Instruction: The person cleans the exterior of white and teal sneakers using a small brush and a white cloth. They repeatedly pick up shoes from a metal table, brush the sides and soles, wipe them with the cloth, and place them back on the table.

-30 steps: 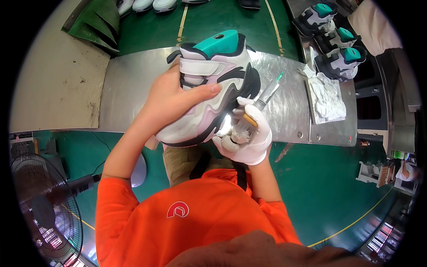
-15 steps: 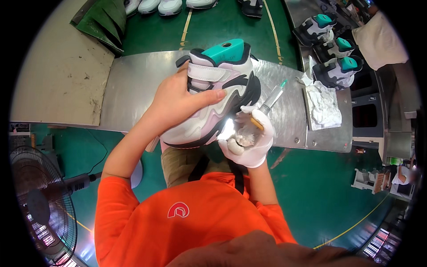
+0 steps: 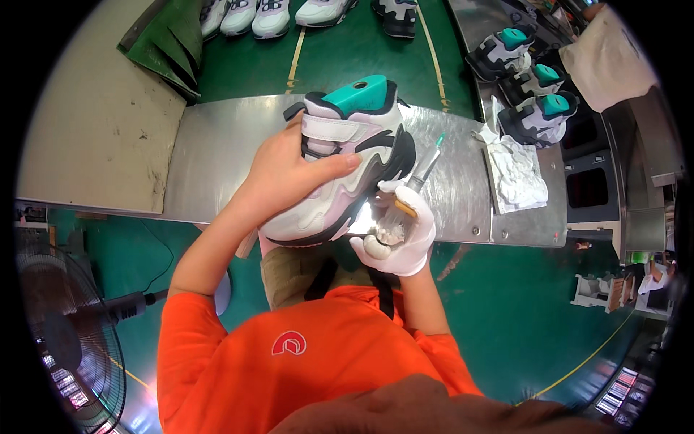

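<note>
My bare left hand (image 3: 293, 168) grips a white, pale pink and black sneaker (image 3: 334, 189) from its left side, the thumb lying across the upper. A green shoe last (image 3: 359, 95) fills the sneaker's opening. The shoe is tilted, its black-edged sole turned to the right. Close beside the sole, my right hand (image 3: 413, 242) in a white glove has its fingers curled round a clear syringe (image 3: 426, 168), whose green tip points up and away. A yellowish piece and a whitish lump (image 3: 377, 246) also sit in that hand; their kind is unclear.
Below the shoe runs a metal bench (image 3: 217, 145). A crumpled white cloth (image 3: 517, 173) lies on its right part. Several sneakers with green lasts (image 3: 538, 119) stand at the right; more shoes (image 3: 271, 18) are at the far side. A fan (image 3: 69, 340) stands at lower left.
The sneaker and both hands appear slightly further left in the view, with the bench's right side shifted too. My grip on the sneaker and on the syringe looks the same.
</note>
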`<state>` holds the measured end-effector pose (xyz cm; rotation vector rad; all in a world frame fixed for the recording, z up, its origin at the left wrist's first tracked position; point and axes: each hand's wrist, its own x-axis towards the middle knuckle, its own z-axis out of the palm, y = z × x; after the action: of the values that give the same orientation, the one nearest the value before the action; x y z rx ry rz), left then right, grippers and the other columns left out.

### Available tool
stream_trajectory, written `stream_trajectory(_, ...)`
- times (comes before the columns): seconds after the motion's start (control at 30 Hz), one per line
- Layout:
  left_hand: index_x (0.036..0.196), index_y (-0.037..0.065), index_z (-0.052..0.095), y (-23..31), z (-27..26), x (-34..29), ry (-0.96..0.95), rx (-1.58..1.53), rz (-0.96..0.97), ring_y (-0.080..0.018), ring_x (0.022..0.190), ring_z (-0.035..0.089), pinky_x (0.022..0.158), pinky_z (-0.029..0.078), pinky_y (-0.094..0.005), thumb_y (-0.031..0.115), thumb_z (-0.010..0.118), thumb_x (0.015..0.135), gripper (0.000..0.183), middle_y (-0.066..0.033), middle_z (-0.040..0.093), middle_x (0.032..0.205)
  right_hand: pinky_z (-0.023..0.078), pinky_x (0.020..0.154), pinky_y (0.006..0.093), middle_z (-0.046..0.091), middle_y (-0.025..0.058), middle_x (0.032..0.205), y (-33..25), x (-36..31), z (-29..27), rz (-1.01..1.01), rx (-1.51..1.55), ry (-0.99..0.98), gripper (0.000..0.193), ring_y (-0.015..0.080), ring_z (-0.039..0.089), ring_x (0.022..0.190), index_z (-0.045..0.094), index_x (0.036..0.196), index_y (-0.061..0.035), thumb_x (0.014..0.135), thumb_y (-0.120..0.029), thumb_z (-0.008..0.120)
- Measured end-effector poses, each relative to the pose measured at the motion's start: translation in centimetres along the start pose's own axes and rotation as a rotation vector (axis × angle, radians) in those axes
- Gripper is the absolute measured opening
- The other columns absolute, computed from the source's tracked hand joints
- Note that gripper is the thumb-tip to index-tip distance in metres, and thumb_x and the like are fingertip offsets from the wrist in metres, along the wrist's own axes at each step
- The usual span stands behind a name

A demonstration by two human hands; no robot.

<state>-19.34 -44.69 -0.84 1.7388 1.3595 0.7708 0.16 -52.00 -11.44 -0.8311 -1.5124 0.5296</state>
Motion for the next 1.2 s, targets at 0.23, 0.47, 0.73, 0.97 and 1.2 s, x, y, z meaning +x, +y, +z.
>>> stream_trajectory(0.23,0.123,-0.001,0.054,-0.6,0.0,0.5,0.003,-0.106,-0.048,-0.0225,0.104,0.061,0.093,0.045,-0.0323,0.038,0.075,0.076,0.064,-0.0137,0.064,0.114,0.052,0.081,0.0345,0.060,0.0154,0.111,-0.2,0.9,0.3,-0.024,-0.024,0.066,0.081,0.0269,0.063,0.091,0.045,0.126,0.0000,0.057,-0.014,0.085)
stream_trajectory(0.47,0.125,-0.002,0.053,-0.6,0.2,0.5,-0.010,-0.130,-0.031,-0.0225,0.105,0.061,0.094,0.045,-0.0326,0.038,0.075,0.076,0.067,-0.0135,0.064,0.114,0.052,0.078,0.0374,0.060,0.0158,0.109,-0.6,1.8,0.4,-0.101,-0.123,0.060,0.079,0.0322,0.062,0.089,0.045,0.125,-0.0017,0.059,-0.018,0.085)
stream_trajectory(0.73,0.125,-0.002,0.053,-0.4,0.3,0.3,-0.010,-0.106,-0.030,-0.0235,0.106,0.061,0.094,0.045,-0.0333,0.038,0.075,0.076,0.067,-0.0145,0.064,0.115,0.051,0.085,0.0356,0.060,0.0162,0.112,-1.0,2.1,-0.2,-0.106,-0.195,-0.029,0.079,0.0266,0.061,0.096,0.044,0.125,-0.0026,0.058,-0.011,0.085)
stream_trajectory(0.97,0.126,-0.003,0.052,-0.1,0.2,0.2,-0.020,-0.106,-0.049,-0.0240,0.106,0.061,0.095,0.044,-0.0333,0.037,0.075,0.076,0.067,-0.0148,0.064,0.115,0.050,0.084,0.0336,0.059,0.0146,0.111,-0.5,1.3,0.0,-0.037,-0.081,0.034,0.079,0.0246,0.061,0.096,0.044,0.125,-0.0029,0.058,-0.012,0.084)
stream_trajectory(1.2,0.126,-0.003,0.052,-0.1,0.2,0.2,-0.023,-0.088,-0.043,-0.0236,0.106,0.061,0.094,0.045,-0.0333,0.036,0.074,0.077,0.066,-0.0145,0.064,0.115,0.050,0.084,0.0333,0.059,0.0130,0.113,-1.2,2.0,-0.6,-0.047,-0.148,-0.062,0.077,0.0227,0.060,0.098,0.045,0.125,-0.0027,0.058,-0.011,0.083)
